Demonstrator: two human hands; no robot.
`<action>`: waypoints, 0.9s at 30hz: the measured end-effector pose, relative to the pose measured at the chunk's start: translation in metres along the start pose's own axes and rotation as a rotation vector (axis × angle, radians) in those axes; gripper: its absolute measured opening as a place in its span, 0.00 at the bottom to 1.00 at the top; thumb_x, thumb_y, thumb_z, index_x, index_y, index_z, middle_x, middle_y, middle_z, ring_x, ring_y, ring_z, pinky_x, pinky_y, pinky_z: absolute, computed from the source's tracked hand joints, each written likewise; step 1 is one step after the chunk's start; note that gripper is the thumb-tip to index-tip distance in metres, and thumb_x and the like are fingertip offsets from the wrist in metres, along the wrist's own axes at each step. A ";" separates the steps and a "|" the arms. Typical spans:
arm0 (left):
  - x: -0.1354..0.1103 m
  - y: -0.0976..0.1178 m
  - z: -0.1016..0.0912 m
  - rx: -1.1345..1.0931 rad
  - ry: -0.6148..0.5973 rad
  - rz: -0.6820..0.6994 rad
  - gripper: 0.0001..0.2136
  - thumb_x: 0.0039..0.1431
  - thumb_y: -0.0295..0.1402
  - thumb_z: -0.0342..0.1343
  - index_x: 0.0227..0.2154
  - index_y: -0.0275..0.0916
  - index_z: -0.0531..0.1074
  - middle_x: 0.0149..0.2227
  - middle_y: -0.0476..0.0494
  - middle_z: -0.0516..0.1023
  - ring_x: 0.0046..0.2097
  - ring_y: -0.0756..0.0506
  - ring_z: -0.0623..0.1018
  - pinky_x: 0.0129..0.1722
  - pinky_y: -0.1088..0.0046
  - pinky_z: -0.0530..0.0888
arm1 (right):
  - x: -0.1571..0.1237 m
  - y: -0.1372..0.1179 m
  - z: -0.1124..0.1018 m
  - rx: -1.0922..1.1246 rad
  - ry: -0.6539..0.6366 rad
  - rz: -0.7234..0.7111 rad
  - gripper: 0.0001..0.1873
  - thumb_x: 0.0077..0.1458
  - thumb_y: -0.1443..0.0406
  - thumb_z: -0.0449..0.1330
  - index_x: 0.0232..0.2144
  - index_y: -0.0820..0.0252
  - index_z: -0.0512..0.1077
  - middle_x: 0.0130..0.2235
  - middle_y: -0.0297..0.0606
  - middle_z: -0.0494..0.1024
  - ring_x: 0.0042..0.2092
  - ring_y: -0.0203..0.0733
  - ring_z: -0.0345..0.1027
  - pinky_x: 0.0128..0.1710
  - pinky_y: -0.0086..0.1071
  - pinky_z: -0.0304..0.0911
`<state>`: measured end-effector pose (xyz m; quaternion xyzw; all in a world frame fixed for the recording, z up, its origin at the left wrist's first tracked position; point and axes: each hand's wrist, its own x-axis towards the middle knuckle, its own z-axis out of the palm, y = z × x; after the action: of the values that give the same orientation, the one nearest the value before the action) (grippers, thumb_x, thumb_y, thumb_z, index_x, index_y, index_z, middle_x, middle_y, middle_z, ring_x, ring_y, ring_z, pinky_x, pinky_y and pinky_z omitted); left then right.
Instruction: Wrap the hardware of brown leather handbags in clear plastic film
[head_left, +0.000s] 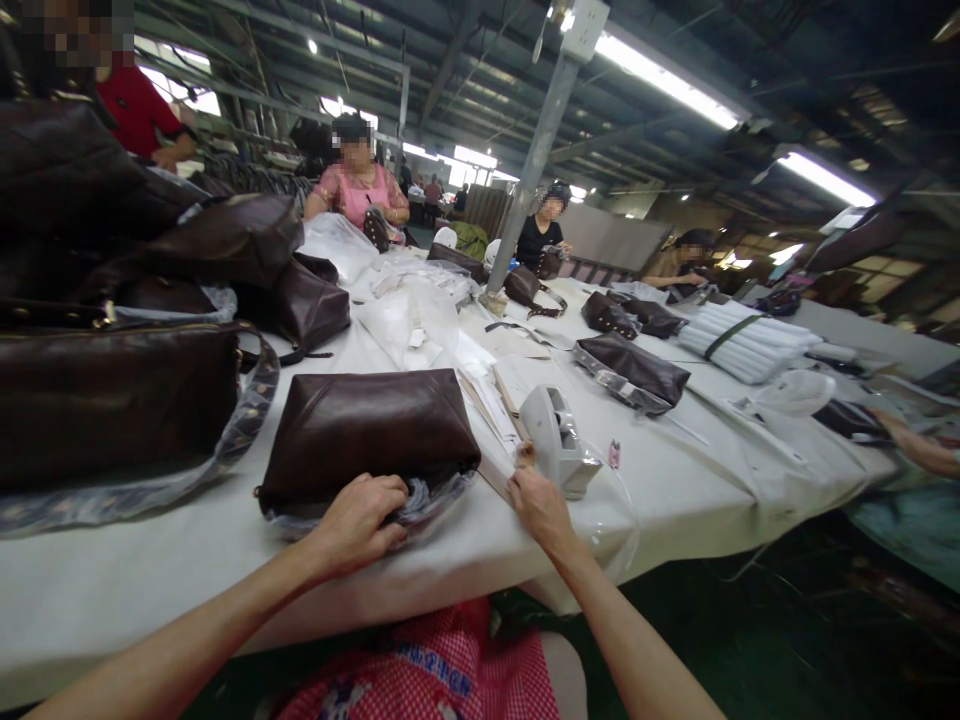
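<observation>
A dark brown leather bag (367,415) lies on its side on the white-covered table in front of me. Along its near edge runs clear plastic wrapping (442,497). My left hand (364,520) has its fingers curled over that wrapping, against the bag's near side. To the right, my right hand (538,505) is closed beside a grey tape dispenser (561,440), at the edge of some flat papers and card strips (491,425). Whatever its fingertips hold is too small to make out.
More brown bags are piled at the left, with a large bag (112,400) nearest. Another wrapped bag (634,370), a strapped bundle of white padded sheets (750,340) and a small pink item (614,454) lie to the right. A metal post (532,170) rises beyond; several people work around the table.
</observation>
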<state>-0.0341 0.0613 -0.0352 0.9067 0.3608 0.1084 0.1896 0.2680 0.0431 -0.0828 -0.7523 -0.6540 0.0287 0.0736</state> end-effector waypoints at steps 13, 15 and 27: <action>0.001 0.001 -0.002 0.022 -0.018 -0.002 0.06 0.54 0.31 0.53 0.33 0.38 0.73 0.42 0.43 0.76 0.44 0.42 0.75 0.45 0.66 0.65 | -0.053 0.016 -0.001 0.041 0.073 -0.091 0.12 0.60 0.67 0.50 0.28 0.59 0.70 0.32 0.38 0.74 0.35 0.39 0.67 0.36 0.29 0.56; 0.001 0.002 -0.002 0.027 -0.024 -0.004 0.06 0.54 0.31 0.53 0.34 0.38 0.73 0.43 0.43 0.76 0.45 0.42 0.75 0.45 0.66 0.65 | -0.048 0.022 0.000 0.151 0.082 -0.036 0.12 0.60 0.66 0.50 0.27 0.59 0.69 0.30 0.38 0.74 0.34 0.40 0.68 0.35 0.30 0.57; 0.003 -0.004 0.003 0.015 -0.006 0.004 0.06 0.55 0.33 0.54 0.33 0.40 0.74 0.41 0.45 0.76 0.43 0.43 0.75 0.44 0.68 0.66 | -0.084 0.028 0.019 0.022 0.455 -0.322 0.12 0.60 0.69 0.50 0.25 0.58 0.68 0.31 0.40 0.75 0.34 0.41 0.68 0.36 0.31 0.60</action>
<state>-0.0330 0.0655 -0.0392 0.9092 0.3591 0.1032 0.1835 0.2810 -0.0420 -0.1100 -0.6249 -0.7315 -0.1460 0.2306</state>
